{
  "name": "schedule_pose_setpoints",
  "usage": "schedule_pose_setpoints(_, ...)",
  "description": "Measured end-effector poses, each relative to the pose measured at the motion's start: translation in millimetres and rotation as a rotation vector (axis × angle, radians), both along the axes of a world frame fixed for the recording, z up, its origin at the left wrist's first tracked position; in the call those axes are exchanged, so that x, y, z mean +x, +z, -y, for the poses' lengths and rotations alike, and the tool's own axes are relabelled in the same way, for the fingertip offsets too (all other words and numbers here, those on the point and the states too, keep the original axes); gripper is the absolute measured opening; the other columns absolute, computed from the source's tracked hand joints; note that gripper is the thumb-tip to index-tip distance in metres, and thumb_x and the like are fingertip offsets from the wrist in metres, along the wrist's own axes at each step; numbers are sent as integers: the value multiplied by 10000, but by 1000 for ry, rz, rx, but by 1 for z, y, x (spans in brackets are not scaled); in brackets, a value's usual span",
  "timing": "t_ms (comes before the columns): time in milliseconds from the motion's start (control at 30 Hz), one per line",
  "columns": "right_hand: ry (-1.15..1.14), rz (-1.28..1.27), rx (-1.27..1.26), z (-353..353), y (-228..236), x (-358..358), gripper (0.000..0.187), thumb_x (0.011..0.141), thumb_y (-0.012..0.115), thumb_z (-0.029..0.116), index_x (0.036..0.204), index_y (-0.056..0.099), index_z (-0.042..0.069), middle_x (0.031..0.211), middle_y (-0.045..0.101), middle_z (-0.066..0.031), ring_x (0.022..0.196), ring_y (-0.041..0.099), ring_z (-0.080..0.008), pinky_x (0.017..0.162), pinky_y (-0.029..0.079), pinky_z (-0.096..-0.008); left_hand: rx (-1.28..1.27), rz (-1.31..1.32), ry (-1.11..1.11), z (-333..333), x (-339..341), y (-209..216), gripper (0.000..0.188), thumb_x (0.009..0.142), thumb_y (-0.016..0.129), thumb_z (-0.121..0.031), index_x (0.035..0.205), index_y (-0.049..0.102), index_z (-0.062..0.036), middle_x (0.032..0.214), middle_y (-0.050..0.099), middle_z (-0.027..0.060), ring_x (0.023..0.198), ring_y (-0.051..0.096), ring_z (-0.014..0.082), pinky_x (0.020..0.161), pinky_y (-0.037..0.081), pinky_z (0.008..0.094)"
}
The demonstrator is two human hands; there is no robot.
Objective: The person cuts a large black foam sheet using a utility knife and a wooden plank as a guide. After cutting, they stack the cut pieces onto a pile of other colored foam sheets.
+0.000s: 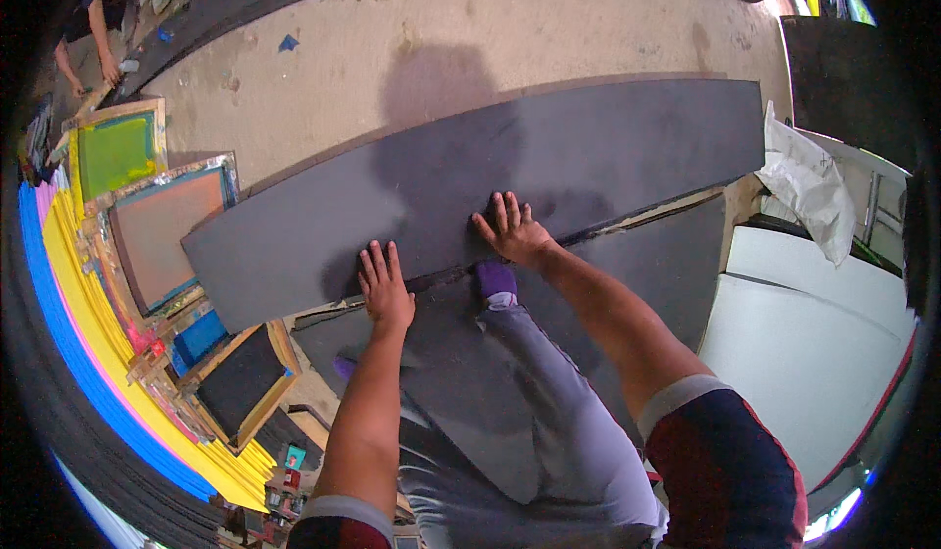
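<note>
A long dark grey foam-like sheet lies across the floor in front of me. My left hand rests flat on its near edge with the fingers spread. To the right, my right hand presses on the same sheet, palm down and fingers apart. Under my legs is a second dark grey sheet, with a narrow gap along the edge between the two. My foot in a purple sock stands on this nearer sheet, just below my right hand. Neither hand grips anything.
Framed screens with green and pinkish mesh lean at the left, beside stacked yellow and blue sheets. White panels and a crumpled white plastic bag lie at the right. Another person's hands show at the far left.
</note>
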State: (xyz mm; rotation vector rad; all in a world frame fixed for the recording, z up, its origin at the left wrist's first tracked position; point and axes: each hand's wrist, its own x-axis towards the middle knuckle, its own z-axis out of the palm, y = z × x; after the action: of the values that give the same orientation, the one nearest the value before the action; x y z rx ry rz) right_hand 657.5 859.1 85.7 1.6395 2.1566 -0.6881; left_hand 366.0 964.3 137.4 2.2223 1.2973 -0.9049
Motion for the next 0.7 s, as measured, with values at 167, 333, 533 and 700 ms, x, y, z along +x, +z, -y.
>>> schedule_pose_setpoints(167,64,87,206,-7,15,-10,582,1075,439,222,1648,336,216,1486,434,-465,1272,559,-634,875,594,-648,28,10,-69,-7,-6,6,1190,831,869,-344,1694,80,-125,1756,82,183,1603,156,415,1282,224,542)
schedule_pose_setpoints(333,-6,153,249,-6,61,-19,572,1052,475,217,1612,397,136,1483,437,-463,1254,575,-628,871,597,-653,205,144,-76,-1,-18,19,1131,790,884,-303,1679,202,-151,1740,180,165,1587,222,399,1266,255,561)
schedule_pose_setpoints(533,-115,-117,275,-12,163,2,566,989,542,222,1519,478,32,1349,572,-415,1198,582,-646,919,530,-738,390,440,-27,-17,-28,101,914,618,882,-197,1483,590,-243,1579,527,26,1458,460,319,1225,314,587)
schedule_pose_setpoints(700,-209,-84,106,-58,229,8,493,862,666,233,1348,622,168,1181,678,-89,1081,692,-318,905,556,-456,357,332,-55,-56,-12,160,673,674,861,-311,1328,709,-267,1415,678,-40,1314,604,251,1233,292,575)
